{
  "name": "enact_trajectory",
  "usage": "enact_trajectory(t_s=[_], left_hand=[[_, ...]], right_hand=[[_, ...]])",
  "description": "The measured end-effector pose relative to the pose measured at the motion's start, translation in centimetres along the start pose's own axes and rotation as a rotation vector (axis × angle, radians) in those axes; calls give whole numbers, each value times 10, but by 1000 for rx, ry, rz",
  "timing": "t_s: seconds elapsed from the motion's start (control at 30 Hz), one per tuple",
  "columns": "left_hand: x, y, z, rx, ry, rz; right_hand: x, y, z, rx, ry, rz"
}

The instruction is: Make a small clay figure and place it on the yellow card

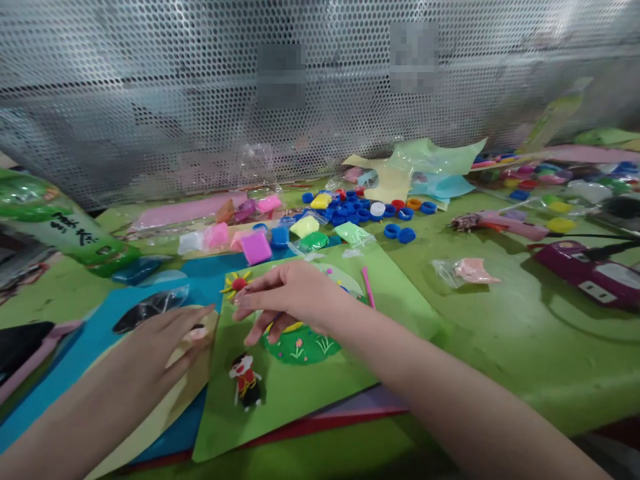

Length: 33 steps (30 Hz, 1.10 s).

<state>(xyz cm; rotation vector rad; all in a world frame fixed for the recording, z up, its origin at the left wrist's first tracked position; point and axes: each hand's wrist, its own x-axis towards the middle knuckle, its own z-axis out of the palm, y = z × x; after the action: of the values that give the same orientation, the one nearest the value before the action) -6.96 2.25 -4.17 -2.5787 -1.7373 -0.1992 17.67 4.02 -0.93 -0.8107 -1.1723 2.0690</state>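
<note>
My left hand [163,343] lies low over cream paper [150,427], fingers stretched and apart. A small pale clay piece with a dark top [199,331] shows between its thumb and forefinger; I cannot tell whether they touch it. Above a green sheet [300,413], my right hand [283,300] has bent fingers with tips drawn together; whatever they hold is too small to make out. Beside those tips is a yellow clay sun with a red centre [239,285]. A clay figure in a red top [245,381] lies nearer me. The right hand partly covers a green clay meadow [300,350].
Colourful clay packs [257,248] and many blue caps [345,210] line the back. A green drink bottle [65,227] leans at left. A pink stick [369,287] rests on the sheet. At right are a glue gun [510,225] and a purple power strip [590,273].
</note>
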Motion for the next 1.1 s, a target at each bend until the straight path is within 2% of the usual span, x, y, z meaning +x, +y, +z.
enact_trajectory(t_s=[0.17, 0.27, 0.33, 0.43, 0.5, 0.63, 0.77, 0.87, 0.93, 1.1], left_hand=[[-22, 25, -3, 80, 95, 183], [-33, 40, -13, 132, 195, 286], [-36, 45, -20, 85, 229, 313], [-31, 48, -24, -37, 201, 272], [-23, 51, -22, -11, 149, 220], [-10, 63, -12, 31, 88, 200], [-15, 68, 1, 6, 37, 126], [-23, 66, 5, -8, 40, 83], [-28, 59, 1, -6, 66, 34], [-35, 14, -23, 55, 126, -167]], right_hand=[[3, 0, 0, -13, 70, -16], [6, 3, 0, -58, 97, -14], [8, 5, 0, -103, 103, -2], [9, 6, -1, -183, 134, -4], [8, 2, -3, -240, 187, -41], [3, -6, -10, -360, 311, -168], [0, -7, -10, -499, 400, -219], [0, -7, -5, -579, 424, -231], [-2, -8, -3, -615, 429, -247], [-6, -11, -2, -689, 425, -309]])
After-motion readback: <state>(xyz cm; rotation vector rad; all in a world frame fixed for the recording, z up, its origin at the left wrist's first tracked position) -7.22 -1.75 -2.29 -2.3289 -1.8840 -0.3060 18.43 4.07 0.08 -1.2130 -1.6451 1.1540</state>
